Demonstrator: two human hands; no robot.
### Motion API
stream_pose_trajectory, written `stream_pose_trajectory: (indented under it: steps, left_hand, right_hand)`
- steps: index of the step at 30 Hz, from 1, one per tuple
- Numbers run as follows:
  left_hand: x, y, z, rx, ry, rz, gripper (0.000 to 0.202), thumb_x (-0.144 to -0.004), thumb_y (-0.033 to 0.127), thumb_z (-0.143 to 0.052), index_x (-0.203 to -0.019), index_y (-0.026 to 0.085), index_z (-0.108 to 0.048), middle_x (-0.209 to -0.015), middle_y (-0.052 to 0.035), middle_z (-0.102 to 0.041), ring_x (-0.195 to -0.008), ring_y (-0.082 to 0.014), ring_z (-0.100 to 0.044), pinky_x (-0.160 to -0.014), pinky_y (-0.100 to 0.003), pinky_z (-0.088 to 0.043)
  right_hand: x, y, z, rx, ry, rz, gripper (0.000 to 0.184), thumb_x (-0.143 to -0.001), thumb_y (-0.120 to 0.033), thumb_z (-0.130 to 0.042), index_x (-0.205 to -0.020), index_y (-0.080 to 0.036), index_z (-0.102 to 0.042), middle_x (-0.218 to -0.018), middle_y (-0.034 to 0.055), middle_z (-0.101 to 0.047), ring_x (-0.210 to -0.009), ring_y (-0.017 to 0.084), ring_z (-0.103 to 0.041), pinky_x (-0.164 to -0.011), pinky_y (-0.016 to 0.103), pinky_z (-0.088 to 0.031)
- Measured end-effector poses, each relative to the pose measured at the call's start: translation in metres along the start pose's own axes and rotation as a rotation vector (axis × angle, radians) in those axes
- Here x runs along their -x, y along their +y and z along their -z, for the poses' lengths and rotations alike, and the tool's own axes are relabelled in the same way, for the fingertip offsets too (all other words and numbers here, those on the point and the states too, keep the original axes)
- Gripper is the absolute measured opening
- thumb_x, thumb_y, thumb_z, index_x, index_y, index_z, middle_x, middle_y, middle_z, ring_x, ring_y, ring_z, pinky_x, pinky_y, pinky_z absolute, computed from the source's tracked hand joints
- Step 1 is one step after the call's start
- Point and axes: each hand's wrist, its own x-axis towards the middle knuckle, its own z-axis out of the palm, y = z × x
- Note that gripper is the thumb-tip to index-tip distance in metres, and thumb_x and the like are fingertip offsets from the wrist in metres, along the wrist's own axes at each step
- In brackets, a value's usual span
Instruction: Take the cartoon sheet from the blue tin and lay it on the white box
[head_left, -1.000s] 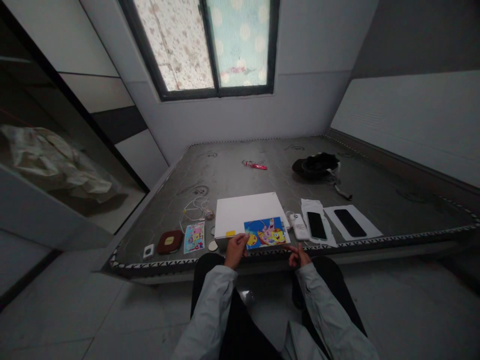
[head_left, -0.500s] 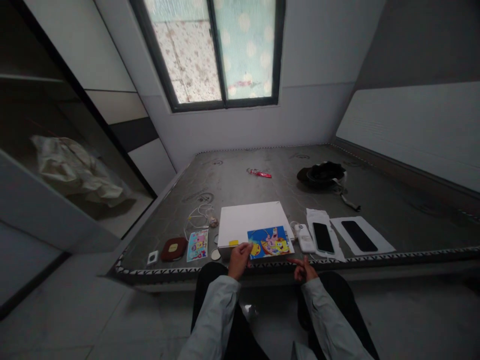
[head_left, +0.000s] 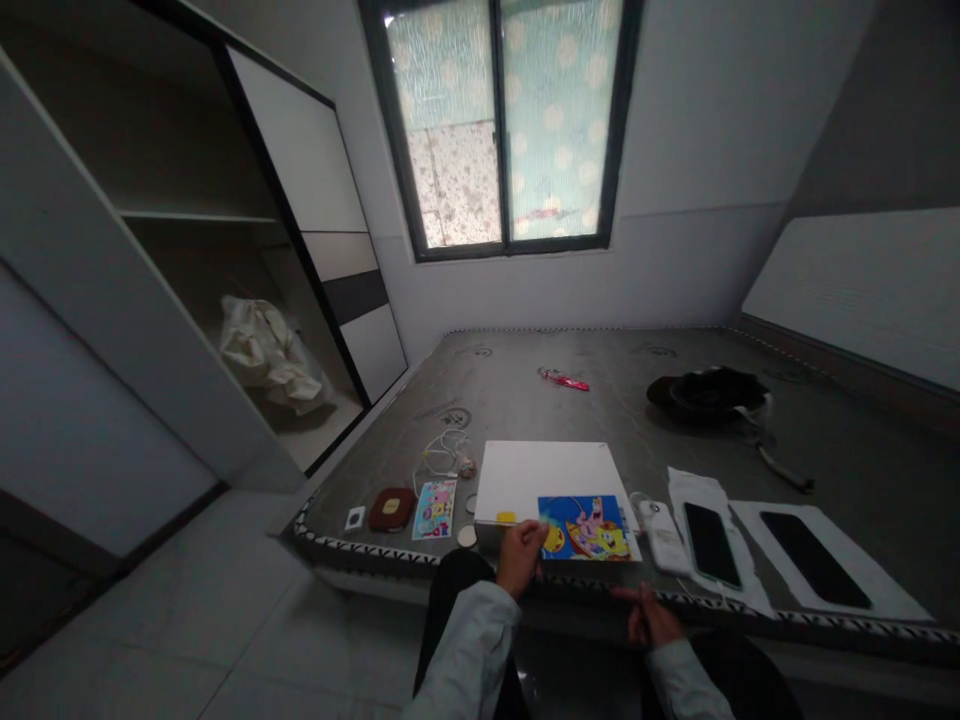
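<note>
My left hand [head_left: 521, 558] is closed, its thumb and fingers pinching the left edge of a blue cartoon card [head_left: 589, 528]. That card lies over the front right corner of a flat white box [head_left: 551, 468]. A small yellow tab [head_left: 505, 517] shows on the box's front edge, just above my left hand. Off the card's lower right corner is my right hand [head_left: 654, 618], by the mattress edge. Its index finger stretches left and the other fingers are partly curled; nothing shows in it. A white phone-like device [head_left: 663, 537] lies right of the card.
Left of the box lie a round pale disc [head_left: 466, 536], a sticker sheet [head_left: 434, 510], a brown case [head_left: 391, 509], a small white square item [head_left: 355, 518] and a white cable [head_left: 441, 455]. Two dark-screened phones [head_left: 712, 545] [head_left: 814, 558] rest rightward. Behind are a cap [head_left: 709, 395] and red item [head_left: 570, 381].
My view has swung left and tilted up, so everything appears further right and lower. Both hands and the card keep about the same places relative to the box.
</note>
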Motion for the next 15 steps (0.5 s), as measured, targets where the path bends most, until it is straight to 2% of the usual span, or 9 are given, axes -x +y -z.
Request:
stream_pose_trajectory:
  steps: [4, 7, 15]
  left_hand:
    - [-0.001, 0.000, -0.001, -0.003, 0.000, 0.011, 0.063, -0.075, 0.071, -0.064, -0.093, 0.010, -0.068, -0.072, -0.0044, -0.072, -0.036, -0.0058, -0.045, -0.034, -0.019, -0.028]
    - [-0.001, 0.000, -0.002, -0.014, 0.007, 0.017, 0.063, -0.075, 0.071, -0.065, -0.093, 0.011, -0.068, -0.070, -0.0035, -0.071, -0.035, -0.0057, -0.044, -0.033, -0.019, -0.028]
    - [-0.002, 0.001, -0.004, -0.044, 0.011, 0.025, 0.063, -0.073, 0.072, -0.065, -0.093, 0.012, -0.068, -0.068, -0.0026, -0.070, -0.034, -0.0054, -0.043, -0.034, -0.019, -0.025]
  right_hand:
    - [0.007, -0.001, -0.009, 0.137, -0.020, -0.029, 0.097, -0.083, -0.083, -0.009, -0.095, -0.016, -0.079, -0.046, 0.0045, -0.060, -0.055, 0.019, -0.064, -0.063, 0.029, -0.051]
    - [0.010, -0.002, -0.014, 0.185, -0.072, -0.031, 0.093, -0.086, -0.077, -0.007, -0.097, -0.019, -0.079, -0.045, 0.0032, -0.059, -0.059, 0.020, -0.067, -0.069, 0.029, -0.052]
    - [0.008, -0.001, -0.021, 0.233, -0.111, -0.056, 0.090, -0.088, -0.075, -0.006, -0.097, -0.019, -0.077, -0.044, 0.0009, -0.056, -0.059, 0.018, -0.067, -0.070, 0.027, -0.052]
